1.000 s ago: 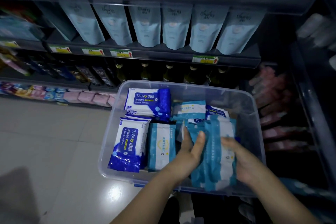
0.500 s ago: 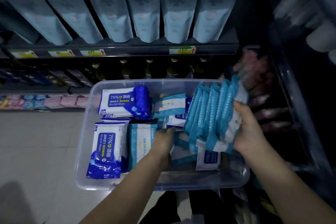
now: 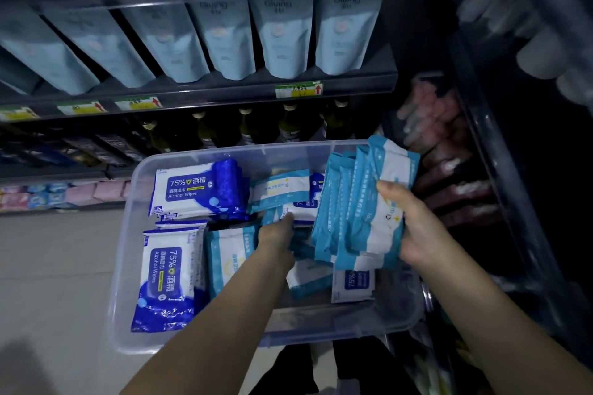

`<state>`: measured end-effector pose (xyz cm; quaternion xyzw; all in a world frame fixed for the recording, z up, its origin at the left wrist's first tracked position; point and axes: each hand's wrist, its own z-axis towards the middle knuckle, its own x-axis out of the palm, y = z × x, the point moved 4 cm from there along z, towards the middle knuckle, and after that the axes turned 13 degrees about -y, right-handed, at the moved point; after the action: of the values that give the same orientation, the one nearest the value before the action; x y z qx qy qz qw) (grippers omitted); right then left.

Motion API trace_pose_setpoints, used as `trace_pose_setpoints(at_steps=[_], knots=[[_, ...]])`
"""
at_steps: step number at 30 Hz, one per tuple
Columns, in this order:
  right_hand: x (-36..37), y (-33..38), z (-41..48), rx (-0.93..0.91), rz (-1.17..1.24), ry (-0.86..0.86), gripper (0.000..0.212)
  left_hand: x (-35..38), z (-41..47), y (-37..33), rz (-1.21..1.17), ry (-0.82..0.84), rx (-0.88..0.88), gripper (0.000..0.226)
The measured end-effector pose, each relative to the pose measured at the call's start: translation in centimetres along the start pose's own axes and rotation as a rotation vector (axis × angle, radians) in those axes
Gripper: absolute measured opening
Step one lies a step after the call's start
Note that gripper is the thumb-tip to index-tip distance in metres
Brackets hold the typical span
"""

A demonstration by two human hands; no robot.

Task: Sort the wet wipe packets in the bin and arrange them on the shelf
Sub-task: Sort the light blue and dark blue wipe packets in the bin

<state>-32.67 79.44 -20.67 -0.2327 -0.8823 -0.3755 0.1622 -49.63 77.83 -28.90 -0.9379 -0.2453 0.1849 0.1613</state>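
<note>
A clear plastic bin [image 3: 128,266] holds wet wipe packets. Two dark blue alcohol wipe packs lie at its left, one at the back [image 3: 195,189] and one at the front [image 3: 167,279]. Light blue and white packets [image 3: 279,189] fill the middle and right. My right hand [image 3: 414,228] grips a fanned stack of several light blue packets [image 3: 362,205], lifted above the bin's right side. My left hand [image 3: 277,236] reaches down among the packets in the middle; its fingertips touch a small white packet [image 3: 300,213], and whether they grip it is hidden.
Dark shelving stands behind the bin: pale blue pouches [image 3: 279,32] on the upper shelf, dark bottles [image 3: 247,128] below. Pinkish packs [image 3: 439,144] fill a dim shelf at the right. Light floor tiles [image 3: 54,266] lie to the left.
My right hand has lifted the stack of light blue packets up and to the right, out of the bin. My left hand let go of it and reached back into the bin.
</note>
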Motion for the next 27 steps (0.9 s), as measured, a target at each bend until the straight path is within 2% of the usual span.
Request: trace_pose_setpoints(at_steps=[3,6,8,12,15,18,23,27], knots=[[-0.2,0.4,-0.2,-0.026,-0.013,0.007,0.071,0.1,0.1,-0.7,0.035,0.033,0.05,0.029],[-0.3,0.6,-0.3,-0.043,-0.018,0.003,0.08,0.3,-0.6,-1.6,0.036,0.096,0.093,0.013],[-0.4,0.6,-0.5,-0.048,-0.031,0.0,0.086,0.4,-1.2,-2.1,0.026,0.148,0.08,0.011],[-0.9,0.0,-0.9,-0.031,-0.068,-0.023,0.092,0.3,-1.7,-2.5,0.145,0.273,0.069,0.023],[-1.2,-0.6,-1.0,-0.011,-0.116,-0.072,0.101,0.0,-2.0,-2.2,0.35,0.27,0.186,0.03],[-1.3,-0.7,-1.0,-0.014,-0.137,-0.094,0.105,-0.3,-1.5,-1.6,0.519,0.259,0.289,0.059],[-1.3,-0.9,-0.8,-0.006,-0.144,-0.095,0.1,-2.3,-1.2,-2.3,0.399,0.312,0.272,0.058],[0.2,-3.5,-0.8,0.099,-0.201,-0.039,0.075,-5.2,-0.1,-3.8,0.261,0.293,0.25,0.072]])
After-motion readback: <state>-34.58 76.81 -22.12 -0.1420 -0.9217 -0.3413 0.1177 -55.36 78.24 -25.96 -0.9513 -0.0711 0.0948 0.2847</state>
